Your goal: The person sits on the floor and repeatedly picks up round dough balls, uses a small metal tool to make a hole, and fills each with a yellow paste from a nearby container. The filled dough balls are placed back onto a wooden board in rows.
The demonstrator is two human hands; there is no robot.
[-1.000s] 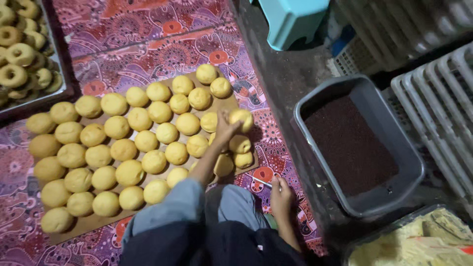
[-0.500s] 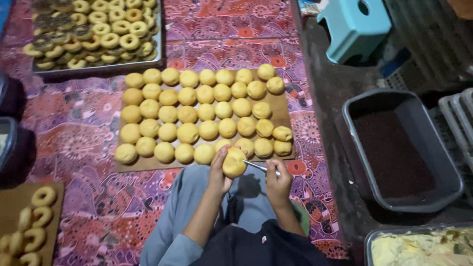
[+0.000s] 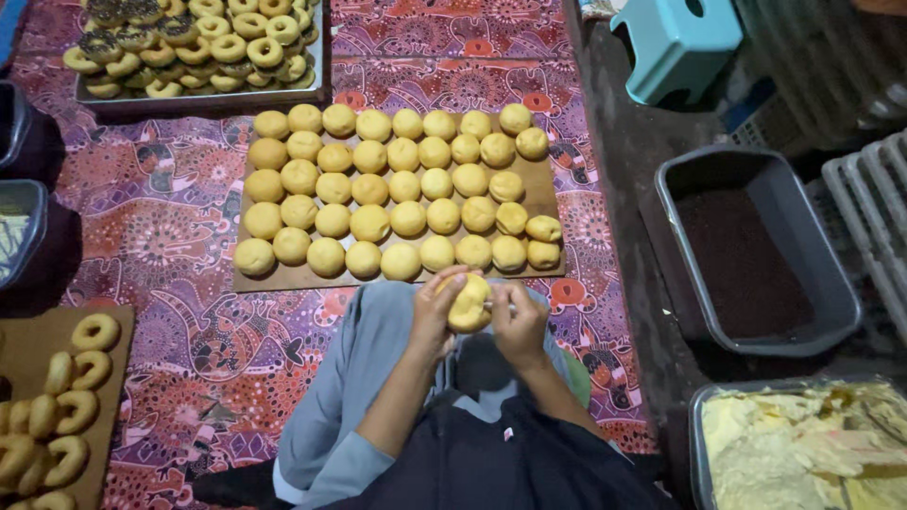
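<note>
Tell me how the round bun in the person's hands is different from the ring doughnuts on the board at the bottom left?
The bun is a solid ball with no hole; the ring doughnuts each have a hole through the middle. The bun is held up between the left hand and right hand; the ring doughnuts lie flat on a wooden board. Both are golden yellow-brown.

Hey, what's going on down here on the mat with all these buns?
A seated person holds one round yellow bun in the left hand, while the right hand pushes a thin tool into its side. Rows of similar buns fill a wooden board just ahead. A grey tub of dark filling sits to the right.
</note>
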